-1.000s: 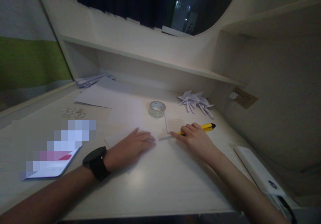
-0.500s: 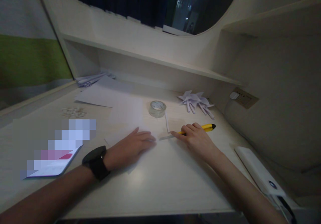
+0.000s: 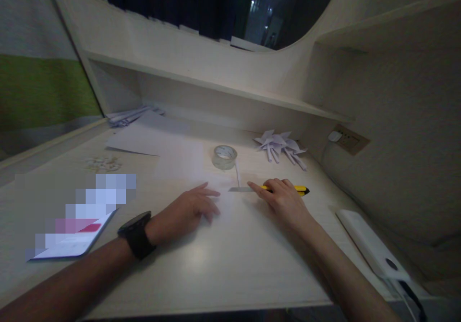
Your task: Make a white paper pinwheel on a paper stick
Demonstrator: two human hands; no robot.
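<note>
My right hand (image 3: 283,199) grips a yellow utility knife (image 3: 300,190), its blade pointing left across the desk. My left hand (image 3: 190,209), wearing a black watch (image 3: 139,235) on the wrist, has its fingers spread over a pale sheet of paper (image 3: 219,187); whether it touches the sheet I cannot tell. Beyond the blade stands a roll of clear tape (image 3: 224,157). A thin white paper stick (image 3: 237,175) lies between the tape and the blade.
Paper pinwheels (image 3: 277,144) lie at the back right. Large white sheets (image 3: 144,132) and rolled paper (image 3: 131,115) are at the back left. A small scattered pile (image 3: 103,163) and a lit tablet (image 3: 82,235) are on the left, a white power strip (image 3: 367,242) on the right.
My left hand has lifted a little and spread its fingers. The knife in my right hand has turned, its blade moving slightly away from me.
</note>
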